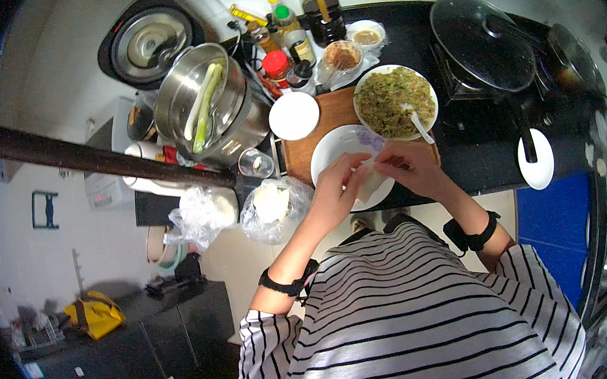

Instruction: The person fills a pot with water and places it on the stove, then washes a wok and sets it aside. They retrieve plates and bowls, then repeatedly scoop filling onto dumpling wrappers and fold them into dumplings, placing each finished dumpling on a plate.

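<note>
My left hand [340, 181] and my right hand [412, 171] meet over a white plate [329, 148] with a purple flower print. Between their fingertips they pinch a pale, thin piece of what looks like dough [370, 180], partly hidden by the fingers. Just beyond my right hand is a round white dish [434, 99] full of minced filling [391, 97] flecked with green. A white spoon [420, 124] rests in that filling, its handle over the rim. Under part of both dishes lies a wooden board [337, 109].
Left of the board are a small white plate [294, 115], a glass [256, 163], plastic bags [276, 209] and a steel pot [172, 100] with scallions [206, 108]. Sauce bottles [323, 15] line the back. To the right, a lidded pan [482, 43] sits on the stove, its handle reaching towards me.
</note>
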### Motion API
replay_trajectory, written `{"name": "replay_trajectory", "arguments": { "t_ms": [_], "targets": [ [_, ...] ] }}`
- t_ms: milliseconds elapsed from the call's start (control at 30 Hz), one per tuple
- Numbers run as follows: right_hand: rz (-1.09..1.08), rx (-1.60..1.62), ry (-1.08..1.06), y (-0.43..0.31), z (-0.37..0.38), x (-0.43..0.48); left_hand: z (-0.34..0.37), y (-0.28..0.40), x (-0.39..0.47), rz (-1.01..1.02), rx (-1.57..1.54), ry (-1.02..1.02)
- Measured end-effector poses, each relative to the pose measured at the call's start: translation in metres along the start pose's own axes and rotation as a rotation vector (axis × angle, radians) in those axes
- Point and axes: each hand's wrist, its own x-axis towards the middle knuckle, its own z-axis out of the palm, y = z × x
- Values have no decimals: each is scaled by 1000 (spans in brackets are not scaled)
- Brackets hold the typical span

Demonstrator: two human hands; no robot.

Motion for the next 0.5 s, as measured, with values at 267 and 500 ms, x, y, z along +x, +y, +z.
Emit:
{"name": "replay_trajectory", "arguments": {
  "t_ms": [267,500],
  "targets": [
    [45,-84,-14,3,-16,1,19,-9,10,28,-16,113],
    [86,18,67,9,-29,1,28,-17,12,-122,-139,146]
  ]
}}
